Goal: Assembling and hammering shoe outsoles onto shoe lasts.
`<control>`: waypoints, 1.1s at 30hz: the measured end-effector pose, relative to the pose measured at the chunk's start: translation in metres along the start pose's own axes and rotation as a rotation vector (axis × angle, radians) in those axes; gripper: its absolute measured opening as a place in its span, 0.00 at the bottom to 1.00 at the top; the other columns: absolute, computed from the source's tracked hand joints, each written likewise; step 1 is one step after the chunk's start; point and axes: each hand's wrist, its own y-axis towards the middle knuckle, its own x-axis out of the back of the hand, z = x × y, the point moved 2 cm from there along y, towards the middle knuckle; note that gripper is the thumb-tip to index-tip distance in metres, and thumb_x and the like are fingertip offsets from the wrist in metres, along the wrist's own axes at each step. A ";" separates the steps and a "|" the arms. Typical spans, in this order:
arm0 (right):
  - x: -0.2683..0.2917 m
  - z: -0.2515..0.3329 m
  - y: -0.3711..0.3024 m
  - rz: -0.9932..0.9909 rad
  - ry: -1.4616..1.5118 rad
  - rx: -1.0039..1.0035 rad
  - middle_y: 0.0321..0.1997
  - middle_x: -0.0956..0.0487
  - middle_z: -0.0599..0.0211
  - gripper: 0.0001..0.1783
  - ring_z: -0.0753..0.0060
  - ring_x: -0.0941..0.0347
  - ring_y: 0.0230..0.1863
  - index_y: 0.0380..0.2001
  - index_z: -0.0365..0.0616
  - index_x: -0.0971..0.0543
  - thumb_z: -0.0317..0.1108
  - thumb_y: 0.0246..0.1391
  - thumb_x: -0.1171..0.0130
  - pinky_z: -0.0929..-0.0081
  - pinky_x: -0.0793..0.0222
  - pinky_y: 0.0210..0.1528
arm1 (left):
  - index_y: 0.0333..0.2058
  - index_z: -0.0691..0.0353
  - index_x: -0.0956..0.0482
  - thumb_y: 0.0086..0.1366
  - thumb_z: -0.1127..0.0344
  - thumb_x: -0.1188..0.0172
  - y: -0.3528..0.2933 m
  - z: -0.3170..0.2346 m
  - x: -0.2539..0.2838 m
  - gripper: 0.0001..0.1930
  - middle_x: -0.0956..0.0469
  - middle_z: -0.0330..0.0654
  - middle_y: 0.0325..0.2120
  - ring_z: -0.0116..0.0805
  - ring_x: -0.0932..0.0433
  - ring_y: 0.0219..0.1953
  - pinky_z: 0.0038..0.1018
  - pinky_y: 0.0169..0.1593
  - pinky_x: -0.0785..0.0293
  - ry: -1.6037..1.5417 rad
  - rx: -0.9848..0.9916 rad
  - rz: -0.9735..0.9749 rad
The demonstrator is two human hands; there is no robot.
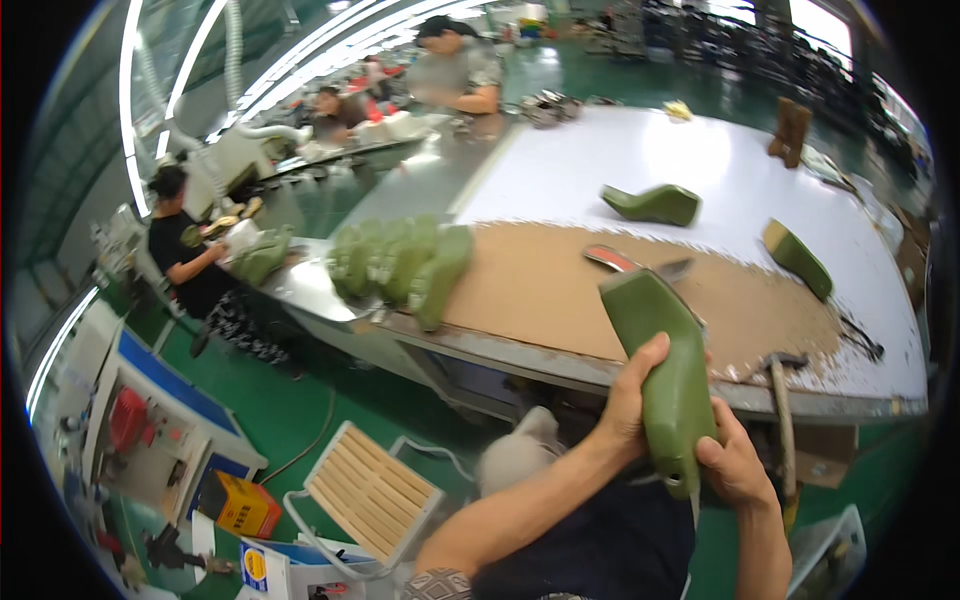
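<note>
**Shoe factory floor**

Big industrial hall w/ green painted floor [300, 410] and long strip lights [300, 50] overhead. A long metal-edged workbench [620, 370] runs through it, top part white, part worn brown. Green shoe lasts lie on it: a row of them [400, 262] at the bench's left end, two more [655, 203] [797, 258] further along. A hammer [782, 400] rests at the near edge, a brown boot [790, 130] stands far back. Other workers [190, 260] [455, 65] stand at benches nearby. Flexible extraction duct [235, 60] hangs by a machine [235, 160]. Boxes [240, 505] and a slatted chair [370, 490] sit on the floor.
</note>
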 end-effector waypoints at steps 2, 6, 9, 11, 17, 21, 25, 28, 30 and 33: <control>0.006 0.007 -0.003 -0.042 -0.206 0.067 0.58 0.33 0.60 0.38 0.69 0.38 0.60 0.59 0.35 0.41 0.37 0.53 0.33 0.71 0.42 0.63 | 0.50 0.63 0.28 0.67 0.53 0.48 -0.003 -0.014 -0.003 0.21 0.23 0.44 0.42 0.33 0.23 0.43 0.31 0.47 0.24 0.370 -0.180 -0.113; 0.015 0.023 0.011 -0.168 -0.993 0.574 0.55 0.34 0.47 0.39 0.46 0.35 0.58 0.55 0.43 0.38 0.17 0.39 0.31 0.64 0.38 0.59 | 0.59 0.57 0.42 0.68 0.46 0.49 -0.007 -0.056 -0.028 0.29 0.28 0.52 0.49 0.45 0.25 0.50 0.40 0.51 0.25 0.412 -0.532 -0.126; 0.043 0.000 0.016 -0.158 -1.034 0.535 0.53 0.33 0.47 0.37 0.43 0.34 0.55 0.52 0.41 0.37 0.17 0.38 0.31 0.61 0.36 0.57 | 0.59 0.66 0.45 0.67 0.63 0.44 0.003 -0.058 0.002 0.27 0.27 0.51 0.47 0.38 0.25 0.47 0.33 0.50 0.26 0.449 -0.417 -0.322; 0.037 -0.007 0.016 -0.119 -1.163 0.573 0.53 0.33 0.48 0.37 0.47 0.31 0.52 0.52 0.43 0.38 0.19 0.39 0.30 0.61 0.31 0.52 | 0.58 0.68 0.43 0.66 0.69 0.45 -0.004 -0.056 0.033 0.25 0.27 0.52 0.46 0.38 0.25 0.47 0.33 0.50 0.26 0.452 -0.337 -0.441; 0.024 -0.027 0.023 -0.044 -1.280 0.620 0.50 0.32 0.51 0.34 0.46 0.32 0.46 0.50 0.44 0.33 0.21 0.35 0.32 0.58 0.32 0.49 | 0.59 0.74 0.39 0.60 0.74 0.50 -0.040 -0.076 0.080 0.27 0.26 0.53 0.47 0.43 0.23 0.49 0.34 0.51 0.24 0.810 -0.052 -0.632; 0.022 -0.031 0.022 -0.075 -1.290 0.612 0.49 0.32 0.53 0.32 0.49 0.31 0.44 0.49 0.46 0.32 0.23 0.38 0.34 0.58 0.31 0.46 | 0.51 0.68 0.25 0.59 0.76 0.48 0.001 -0.093 0.058 0.19 0.21 0.49 0.44 0.38 0.22 0.47 0.30 0.50 0.26 1.672 -0.299 -0.205; 0.023 -0.035 0.024 -0.071 -1.293 0.577 0.51 0.31 0.53 0.37 0.46 0.31 0.47 0.48 0.48 0.34 0.21 0.31 0.30 0.57 0.32 0.49 | 0.39 0.65 0.18 0.57 0.62 0.39 0.107 -0.055 0.037 0.14 0.18 0.51 0.37 0.46 0.19 0.41 0.38 0.45 0.24 2.261 -0.250 0.009; 0.022 -0.036 0.019 -0.108 -1.264 0.632 0.49 0.30 0.52 0.38 0.45 0.30 0.46 0.47 0.48 0.35 0.20 0.30 0.29 0.56 0.30 0.47 | 0.27 0.62 0.17 0.42 0.59 0.31 0.149 -0.029 0.046 0.15 0.18 0.53 0.28 0.46 0.17 0.34 0.38 0.36 0.22 2.539 -0.125 -0.163; 0.018 -0.032 0.018 -0.132 -1.274 0.624 0.49 0.30 0.51 0.38 0.45 0.29 0.45 0.47 0.48 0.35 0.19 0.30 0.28 0.57 0.30 0.45 | 0.25 0.60 0.16 0.45 0.64 0.34 0.160 -0.026 0.055 0.09 0.18 0.52 0.26 0.48 0.17 0.33 0.38 0.37 0.21 2.450 -0.244 -0.207; 0.020 -0.030 0.024 -0.111 -1.263 0.587 0.48 0.30 0.51 0.38 0.45 0.30 0.45 0.46 0.47 0.35 0.18 0.30 0.29 0.58 0.29 0.45 | 0.26 0.58 0.15 0.47 0.67 0.37 0.161 -0.030 0.062 0.06 0.18 0.53 0.26 0.49 0.17 0.33 0.38 0.38 0.21 2.397 -0.264 -0.223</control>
